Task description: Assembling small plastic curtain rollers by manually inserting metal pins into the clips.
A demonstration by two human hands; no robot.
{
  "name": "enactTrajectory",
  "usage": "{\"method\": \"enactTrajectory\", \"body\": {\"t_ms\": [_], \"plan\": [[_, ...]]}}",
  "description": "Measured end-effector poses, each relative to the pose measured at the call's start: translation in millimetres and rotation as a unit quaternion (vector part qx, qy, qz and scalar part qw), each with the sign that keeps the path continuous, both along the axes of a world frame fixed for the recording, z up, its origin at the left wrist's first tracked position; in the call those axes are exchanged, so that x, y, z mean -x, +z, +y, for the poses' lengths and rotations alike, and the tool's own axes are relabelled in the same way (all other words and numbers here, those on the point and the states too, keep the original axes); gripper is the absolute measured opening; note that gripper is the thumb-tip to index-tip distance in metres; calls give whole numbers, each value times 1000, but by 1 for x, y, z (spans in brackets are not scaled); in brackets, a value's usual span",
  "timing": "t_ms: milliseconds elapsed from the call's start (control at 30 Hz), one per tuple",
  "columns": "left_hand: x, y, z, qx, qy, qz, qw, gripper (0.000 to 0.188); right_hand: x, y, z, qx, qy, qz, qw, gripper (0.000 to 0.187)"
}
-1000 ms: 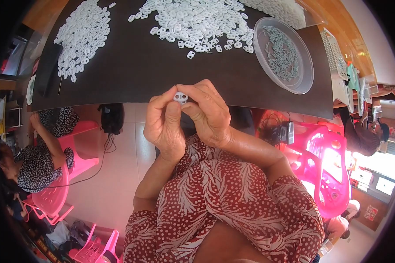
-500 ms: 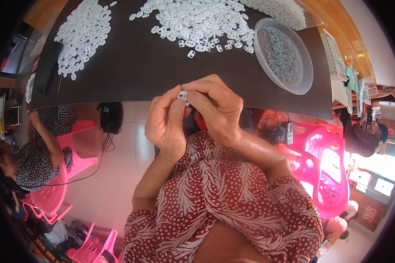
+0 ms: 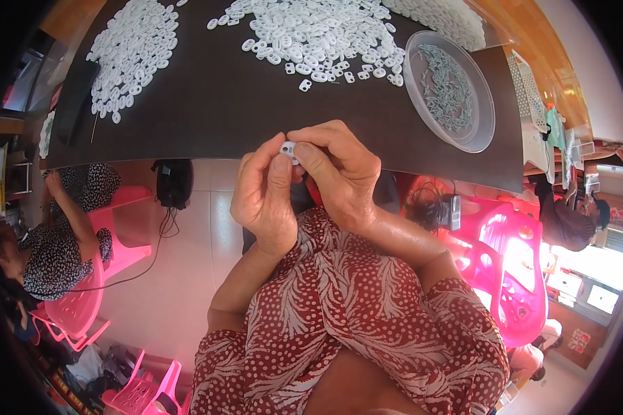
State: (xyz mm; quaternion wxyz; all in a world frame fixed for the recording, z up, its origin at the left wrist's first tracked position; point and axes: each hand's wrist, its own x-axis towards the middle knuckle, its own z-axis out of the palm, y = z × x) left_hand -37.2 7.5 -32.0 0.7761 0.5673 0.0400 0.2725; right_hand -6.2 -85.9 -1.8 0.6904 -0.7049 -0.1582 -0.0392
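Note:
Just off the near edge of the dark table, my left hand and my right hand meet fingertip to fingertip. Both are closed in a pinch on one small white plastic cord lock with two dark holes facing up. Thumbs and index fingers cover much of it, and its underside is hidden. Beyond my hands lies a big heap of similar white pieces, with a few loose ones at its near side. To the right stands a round clear plastic bowl with many small grey-green springs inside.
A second pile of white oval pieces covers the table's far left, beside a dark strip. Clear packaging with more pieces lies far right. Pink plastic chairs stand at right and left. Another person sits at left.
My hands keep their pinch on the cord lock with only a slight shift. The whole view has moved a little; nothing on the table has been displaced.

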Motion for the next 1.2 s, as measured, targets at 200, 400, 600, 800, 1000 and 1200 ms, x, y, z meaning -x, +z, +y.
{"method": "enactTrajectory", "body": {"t_ms": [200, 400, 600, 800, 1000, 1200], "plan": [[-1, 4, -1, 16, 6, 15, 1000, 20, -3, -2, 3, 10, -17, -28, 999, 14], [-1, 4, 0, 60, -7, 20, 998, 20, -6, -10, -3, 65, -7, -93, 994, 22], [-2, 1, 4, 90, -23, 14, 996, 21, -12, -6, -7, 119, 5, -178, 977, 29], [-1, -1, 5, 120, -33, 4, 992, 21, -16, -5, -9, 143, 10, -215, 966, 30], [-2, -7, 4, 95, -20, -18, 995, 21, -14, -9, -7, 140, -5, -223, 965, 30], [-2, -8, 3, 90, -12, -25, 996, 21, -10, -14, -3, 122, -14, -199, 972, 30]]}}
